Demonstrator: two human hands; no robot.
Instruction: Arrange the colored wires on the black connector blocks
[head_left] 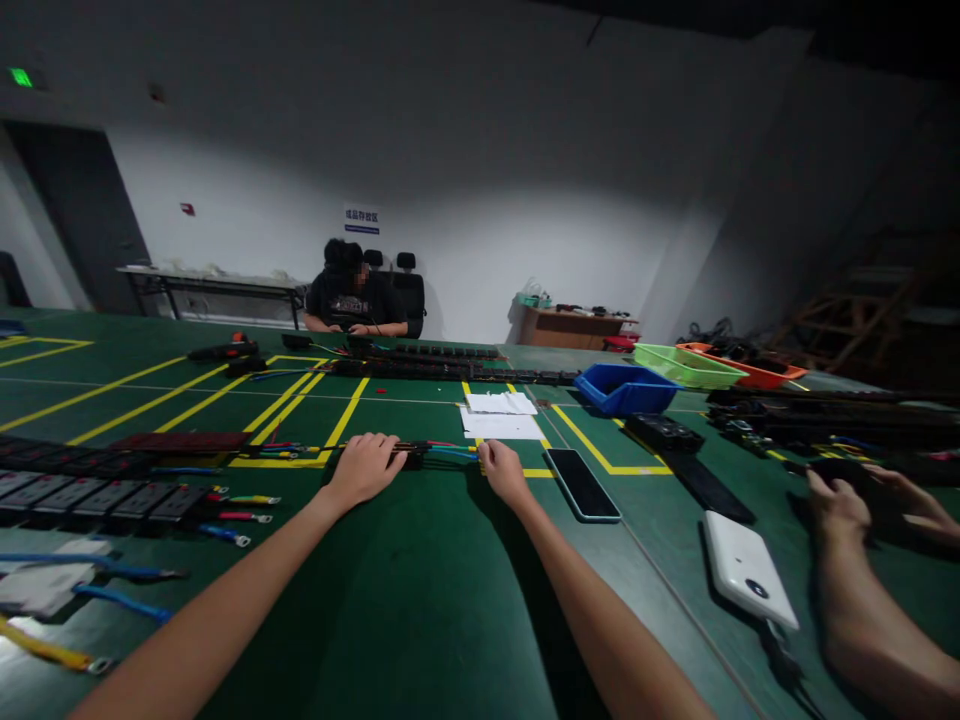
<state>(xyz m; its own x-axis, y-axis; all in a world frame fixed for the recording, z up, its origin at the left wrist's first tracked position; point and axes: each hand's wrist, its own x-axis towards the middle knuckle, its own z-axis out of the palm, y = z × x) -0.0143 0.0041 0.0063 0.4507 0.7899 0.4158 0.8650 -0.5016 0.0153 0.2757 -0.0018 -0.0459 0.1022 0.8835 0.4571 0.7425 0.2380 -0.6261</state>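
My left hand (365, 468) is closed over a slim dark strip, with its thumb along the near side. Blue, red and yellow-green wires (450, 450) run right from the strip's dark end. My right hand (502, 468) is closed on the far ends of these wires, and its fingers hide the tips. Left of my left hand, several coloured wires with metal terminals (289, 452) lie beside a dark red strip (184, 442). White papers (501, 425) lie just beyond my right hand. A phone (583, 485) rests flat to its right.
Black socket strips (97, 495) and cables with ring terminals (124, 570) lie at left. A blue bin (626, 388), a green tray (686, 366) and a white power bank (750, 570) are at right. A neighbour's hands (844, 505) work far right; another person (354, 295) sits opposite.
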